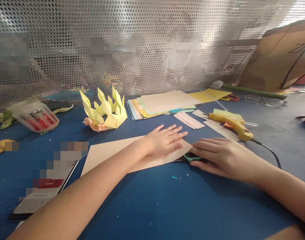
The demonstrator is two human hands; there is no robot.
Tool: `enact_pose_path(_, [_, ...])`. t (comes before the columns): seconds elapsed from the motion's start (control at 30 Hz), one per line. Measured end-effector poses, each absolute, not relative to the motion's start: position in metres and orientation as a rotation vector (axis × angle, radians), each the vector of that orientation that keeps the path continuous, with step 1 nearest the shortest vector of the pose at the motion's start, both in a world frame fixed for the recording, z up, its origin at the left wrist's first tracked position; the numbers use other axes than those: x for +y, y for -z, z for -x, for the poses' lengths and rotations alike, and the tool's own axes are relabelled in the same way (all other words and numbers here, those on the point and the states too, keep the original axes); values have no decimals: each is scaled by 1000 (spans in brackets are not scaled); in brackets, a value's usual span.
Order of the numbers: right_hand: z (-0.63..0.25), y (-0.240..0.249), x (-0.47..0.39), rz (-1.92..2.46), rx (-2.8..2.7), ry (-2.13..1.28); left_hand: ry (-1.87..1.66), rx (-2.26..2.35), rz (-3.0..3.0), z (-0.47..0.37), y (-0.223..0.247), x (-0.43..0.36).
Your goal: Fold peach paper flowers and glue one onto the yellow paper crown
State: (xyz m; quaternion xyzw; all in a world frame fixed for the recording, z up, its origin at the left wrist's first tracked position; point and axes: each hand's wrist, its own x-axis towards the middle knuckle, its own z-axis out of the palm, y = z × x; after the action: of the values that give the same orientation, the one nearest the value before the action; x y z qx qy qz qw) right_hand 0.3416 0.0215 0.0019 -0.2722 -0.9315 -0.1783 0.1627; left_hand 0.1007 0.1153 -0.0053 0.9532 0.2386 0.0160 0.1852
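Note:
A sheet of pale pink paper [104, 154] lies on the blue table in front of me. My left hand [164, 141] rests flat on its right part, fingers spread and pointing right. By the sheet's right corner, my right hand [225, 156] curves over scissors with teal handles [191, 158], its thumb low and its fingers above them. Their dark blades partly show under the paper's edge; my fingers hide the rest. Just beyond that hand is a yellow glue gun [230, 126] with a black cord, on paper pieces. Small pink paper strips [189, 120] lie behind my left hand.
A folded yellow paper lotus [107, 111] stands at the back, left of a stack of coloured paper [165, 101]. A phone [49, 186] and a clear plastic jar [36, 115] are at left. Glasses [266, 100] and a brown bag [277, 56] sit back right, before a perforated metal screen [142, 43].

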Motion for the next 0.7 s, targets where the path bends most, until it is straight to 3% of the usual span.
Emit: enact_pose_path(0.7, [-336,3,22,786,-2633,451,-1,701,-2687,-101,-1,112])
